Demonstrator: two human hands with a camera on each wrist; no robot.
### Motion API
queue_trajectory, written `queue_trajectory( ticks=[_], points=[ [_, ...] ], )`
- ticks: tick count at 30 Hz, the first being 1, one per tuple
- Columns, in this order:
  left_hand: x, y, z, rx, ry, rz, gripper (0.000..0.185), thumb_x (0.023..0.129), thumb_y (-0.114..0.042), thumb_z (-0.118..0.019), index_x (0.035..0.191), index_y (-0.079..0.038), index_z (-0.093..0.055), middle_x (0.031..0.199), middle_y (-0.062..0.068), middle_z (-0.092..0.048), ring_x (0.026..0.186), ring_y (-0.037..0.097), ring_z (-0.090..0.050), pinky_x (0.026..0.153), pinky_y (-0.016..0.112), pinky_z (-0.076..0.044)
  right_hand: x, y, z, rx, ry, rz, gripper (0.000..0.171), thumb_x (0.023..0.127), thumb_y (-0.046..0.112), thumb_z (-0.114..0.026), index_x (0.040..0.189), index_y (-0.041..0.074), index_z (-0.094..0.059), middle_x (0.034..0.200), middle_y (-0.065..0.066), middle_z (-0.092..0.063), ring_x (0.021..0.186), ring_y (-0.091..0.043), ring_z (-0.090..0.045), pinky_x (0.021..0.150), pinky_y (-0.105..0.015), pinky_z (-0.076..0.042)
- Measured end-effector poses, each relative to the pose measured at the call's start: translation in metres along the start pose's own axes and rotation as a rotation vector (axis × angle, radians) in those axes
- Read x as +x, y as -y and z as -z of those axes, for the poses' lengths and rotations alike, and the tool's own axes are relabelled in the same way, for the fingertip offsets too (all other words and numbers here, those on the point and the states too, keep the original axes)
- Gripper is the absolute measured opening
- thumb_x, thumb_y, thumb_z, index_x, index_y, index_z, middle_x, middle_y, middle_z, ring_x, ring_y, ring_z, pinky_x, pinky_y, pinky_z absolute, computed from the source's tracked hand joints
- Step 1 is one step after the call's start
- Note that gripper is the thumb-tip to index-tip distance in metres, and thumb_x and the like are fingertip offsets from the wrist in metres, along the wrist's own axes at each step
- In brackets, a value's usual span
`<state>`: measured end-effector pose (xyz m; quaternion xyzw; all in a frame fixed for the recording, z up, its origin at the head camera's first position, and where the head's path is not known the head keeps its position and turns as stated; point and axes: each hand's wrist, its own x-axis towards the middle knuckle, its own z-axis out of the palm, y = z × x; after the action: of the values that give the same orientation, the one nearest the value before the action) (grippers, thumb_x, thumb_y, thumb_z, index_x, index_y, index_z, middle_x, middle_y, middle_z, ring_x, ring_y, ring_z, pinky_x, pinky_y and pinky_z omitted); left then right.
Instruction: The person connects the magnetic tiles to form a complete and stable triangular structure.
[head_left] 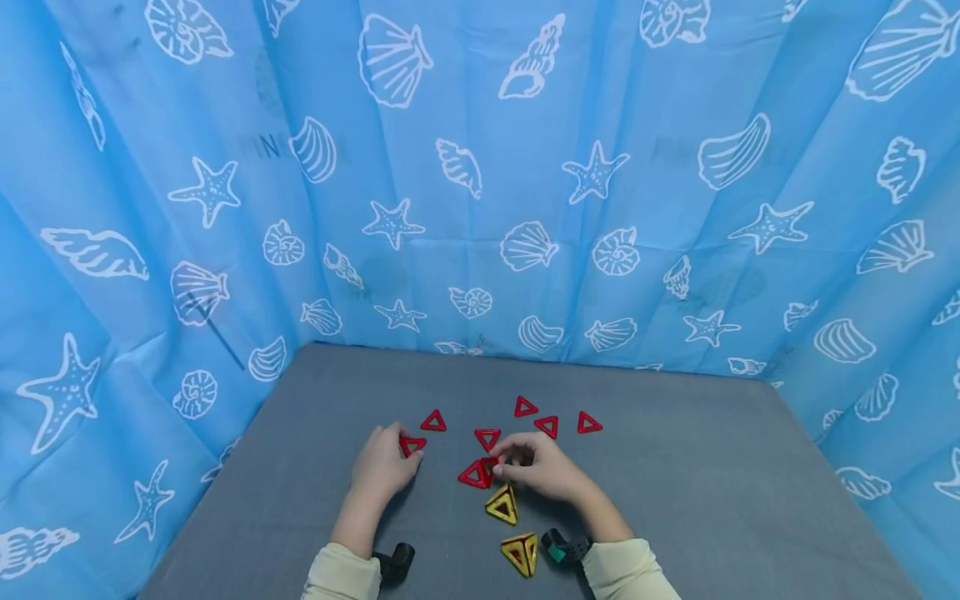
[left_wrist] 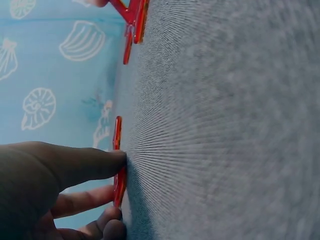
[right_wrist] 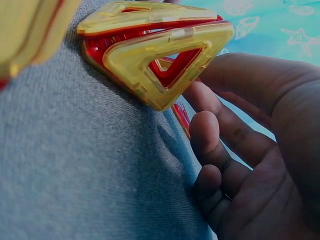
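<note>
My left hand holds a red open-centred triangle tile between thumb and fingers. In the left wrist view that tile lies nearly flat against the grey cloth. My right hand pinches a red triangle tile that stands tilted beside another red triangle tile. Fingertips cover part of the pinched tile. Just nearer than the right hand is a raised yellow-and-red triangle shape, seen close up in the right wrist view. A second yellow-and-red shape sits nearer the right wrist.
Several loose red triangle tiles lie farther back, including one at the left, one in the middle and one at the right. The grey cloth-covered table ends at a blue shell-print curtain.
</note>
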<state>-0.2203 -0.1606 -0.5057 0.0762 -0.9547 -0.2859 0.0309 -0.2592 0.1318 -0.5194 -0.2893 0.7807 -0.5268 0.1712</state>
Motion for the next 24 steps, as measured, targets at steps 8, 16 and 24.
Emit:
queue_trajectory(
  ticks=[8, 16, 24],
  points=[
    [0.001, 0.001, -0.001, -0.053, 0.025, 0.010, 0.029, 0.088, -0.022, -0.086, 0.105, -0.010, -0.066, 0.094, 0.008, -0.060, 0.077, 0.020, -0.057, 0.063, 0.037, -0.046, 0.000, -0.001, 0.000, 0.013, -0.003, 0.005, 0.022, 0.099, 0.012, -0.075, 0.119, 0.001, -0.074, 0.097, -0.018, -0.069, 0.067, -0.007, -0.058, 0.060, -0.026, -0.053],
    [-0.003, -0.009, -0.002, -0.124, 0.024, 0.014, 0.026, 0.091, -0.016, -0.084, 0.108, -0.012, -0.064, 0.075, 0.001, -0.058, 0.060, 0.017, -0.051, 0.055, 0.033, -0.037, 0.001, -0.001, -0.001, 0.012, -0.003, 0.004, 0.022, 0.099, 0.012, -0.075, 0.119, 0.001, -0.074, 0.097, -0.018, -0.069, 0.068, -0.007, -0.057, 0.061, -0.025, -0.052],
    [-0.006, -0.021, -0.012, -0.161, 0.037, -0.041, 0.029, 0.091, -0.014, -0.083, 0.113, -0.011, -0.065, 0.076, -0.001, -0.059, 0.060, 0.017, -0.049, 0.055, 0.034, -0.038, 0.000, 0.000, -0.001, 0.022, -0.008, 0.007, 0.022, 0.100, 0.011, -0.074, 0.119, 0.000, -0.074, 0.096, -0.018, -0.069, 0.067, -0.007, -0.057, 0.060, -0.026, -0.052]
  ],
)
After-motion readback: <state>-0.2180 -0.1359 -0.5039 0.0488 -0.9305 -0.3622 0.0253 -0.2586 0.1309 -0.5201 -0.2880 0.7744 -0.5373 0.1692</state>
